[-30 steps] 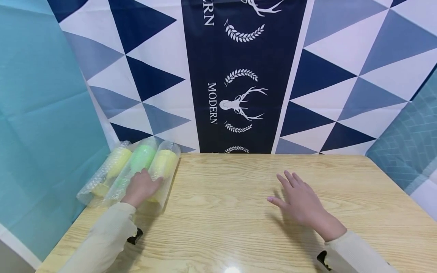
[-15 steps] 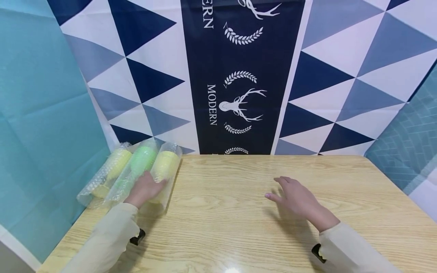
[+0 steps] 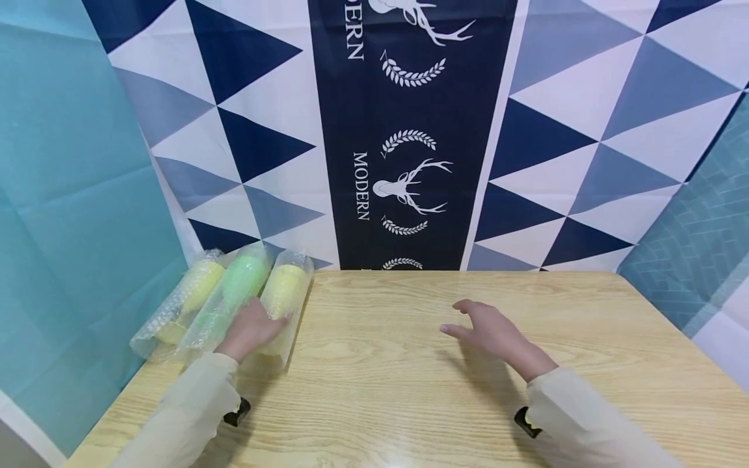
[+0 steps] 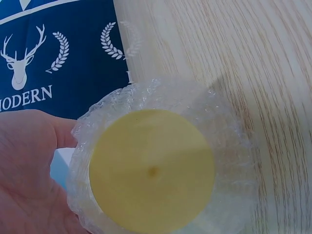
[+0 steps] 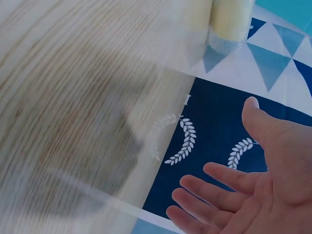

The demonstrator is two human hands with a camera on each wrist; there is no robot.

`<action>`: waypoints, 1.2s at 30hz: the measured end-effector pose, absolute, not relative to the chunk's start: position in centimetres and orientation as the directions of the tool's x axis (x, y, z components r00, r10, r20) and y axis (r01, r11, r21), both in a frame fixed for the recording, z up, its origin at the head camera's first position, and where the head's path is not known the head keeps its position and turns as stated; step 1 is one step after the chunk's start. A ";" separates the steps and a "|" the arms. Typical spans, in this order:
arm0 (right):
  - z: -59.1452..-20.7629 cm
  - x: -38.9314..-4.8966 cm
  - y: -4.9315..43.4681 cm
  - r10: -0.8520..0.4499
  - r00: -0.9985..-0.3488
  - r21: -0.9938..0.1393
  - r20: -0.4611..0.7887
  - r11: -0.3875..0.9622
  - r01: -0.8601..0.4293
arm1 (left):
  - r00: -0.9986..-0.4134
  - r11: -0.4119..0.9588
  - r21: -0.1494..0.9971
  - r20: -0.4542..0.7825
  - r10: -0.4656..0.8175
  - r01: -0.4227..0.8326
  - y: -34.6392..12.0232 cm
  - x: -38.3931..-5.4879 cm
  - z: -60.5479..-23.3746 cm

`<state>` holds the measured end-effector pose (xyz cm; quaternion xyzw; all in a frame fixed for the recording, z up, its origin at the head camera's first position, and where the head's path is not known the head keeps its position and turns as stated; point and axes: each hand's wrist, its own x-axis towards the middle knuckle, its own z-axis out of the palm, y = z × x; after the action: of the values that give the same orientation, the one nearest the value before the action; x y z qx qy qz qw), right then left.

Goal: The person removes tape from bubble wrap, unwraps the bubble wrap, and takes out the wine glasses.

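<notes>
Three bubble-wrapped cylinders lie side by side at the table's left in the head view: a yellow one (image 3: pixel 201 286) on the left, a green one (image 3: pixel 244 276) in the middle and another yellow one (image 3: pixel 287 286) on the right. My left hand (image 3: pixel 250 330) grips the right-hand yellow cylinder, thumb across it and fingers on the side toward the green one, mostly hidden. The left wrist view faces this cylinder's flat round end (image 4: pixel 152 170), the wrap bunched around it. Over the table's right half hovers my right hand (image 3: pixel 494 333), fingers extended and thumb apart, holding nothing.
The wood-grain table (image 3: pixel 363 364) reaches back to a patterned cloth (image 3: pixel 404 130) with triangles and deer heads. A teal cloth wall (image 3: pixel 88 214) stands close beside the cylinders on the left. Another teal panel (image 3: pixel 702 221) borders the right edge.
My left hand and the right-hand yellow cylinder have shifted slightly right, widening its gap from the green one. My right hand has moved a little left, its fingers now closer together.
</notes>
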<state>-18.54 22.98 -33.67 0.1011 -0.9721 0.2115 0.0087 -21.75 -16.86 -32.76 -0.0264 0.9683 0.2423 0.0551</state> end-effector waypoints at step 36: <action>-34.5 -22.2 17.5 -0.147 -0.983 -0.573 0.108 0.799 -0.182 | -0.963 0.797 0.597 -0.257 0.077 -0.095 -14.7 -21.4 -32.6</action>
<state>-22.18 17.52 -34.50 0.0869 -0.9480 0.3047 0.0291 -21.36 -14.75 -32.63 -0.0047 0.9381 0.3187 0.1353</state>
